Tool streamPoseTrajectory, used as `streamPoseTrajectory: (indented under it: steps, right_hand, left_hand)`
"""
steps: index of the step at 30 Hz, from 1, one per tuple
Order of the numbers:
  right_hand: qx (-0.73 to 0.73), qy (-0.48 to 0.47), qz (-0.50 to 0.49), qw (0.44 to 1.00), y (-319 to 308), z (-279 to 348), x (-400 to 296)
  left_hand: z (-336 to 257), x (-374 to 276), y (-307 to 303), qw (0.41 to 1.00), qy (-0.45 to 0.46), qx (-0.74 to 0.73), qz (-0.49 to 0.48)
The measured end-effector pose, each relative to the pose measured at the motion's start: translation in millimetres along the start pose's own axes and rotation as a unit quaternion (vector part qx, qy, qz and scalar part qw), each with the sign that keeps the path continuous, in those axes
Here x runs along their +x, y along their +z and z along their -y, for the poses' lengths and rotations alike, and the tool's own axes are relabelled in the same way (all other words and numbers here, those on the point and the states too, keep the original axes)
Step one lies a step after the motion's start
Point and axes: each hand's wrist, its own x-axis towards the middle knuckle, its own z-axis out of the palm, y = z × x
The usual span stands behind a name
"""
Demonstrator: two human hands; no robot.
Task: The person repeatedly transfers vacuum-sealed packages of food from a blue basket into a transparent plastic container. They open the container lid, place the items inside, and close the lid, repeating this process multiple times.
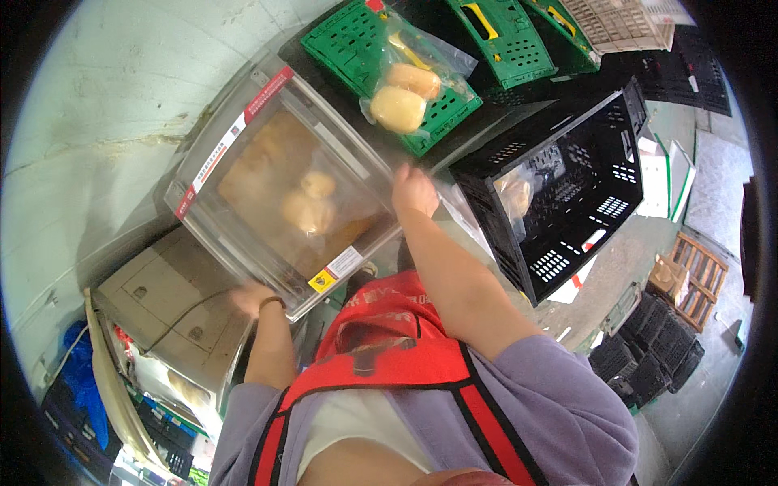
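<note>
A clear-lidded machine (261, 200), resembling a vacuum packer, sits tilted in my view. Under its clear lid (349, 155) lie pale rounded pieces of food (310, 203), blurred by the plastic. My right hand (414, 193) is curled at the lid's right edge, its fingertips partly hidden. At the near left corner is my left hand (252, 299), motion-blurred; whether it touches the lid is unclear. Beyond the lid, a clear plastic bag (447, 51) with two yellowish rounded pieces (398, 109) rests on a green plastic crate (340, 42).
A black perforated crate (583, 182) stands tilted at right, holding a bagged item (515, 193). More green crates (510, 45) lie behind. A metal cabinet (176, 285) is at left by the white wall (79, 97). Black crates (650, 346) and a wooden pallet (699, 279) stand far right.
</note>
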Motion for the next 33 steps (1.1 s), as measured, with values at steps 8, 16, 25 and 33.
streamPoseTrajectory:
  steps: [8, 16, 25, 33]
  right_hand:
    - [0.047, -0.016, 0.058, 0.997, 7, -10, 4]
    - [0.437, -0.034, -0.033, 0.898, -3, -13, 69]
    - [0.704, 0.117, 0.100, 0.693, -37, 31, 232]
    - [0.760, 0.068, 0.160, 0.626, -59, 41, 212]
  left_hand:
    - [-134, -168, 21, 0.739, 0.630, 0.033, 0.235]
    - [-135, -185, 31, 0.746, 0.620, 0.130, 0.204]
    - [-141, -184, 23, 0.746, 0.617, 0.092, 0.233]
    - [-137, -182, 26, 0.745, 0.613, 0.093, 0.245]
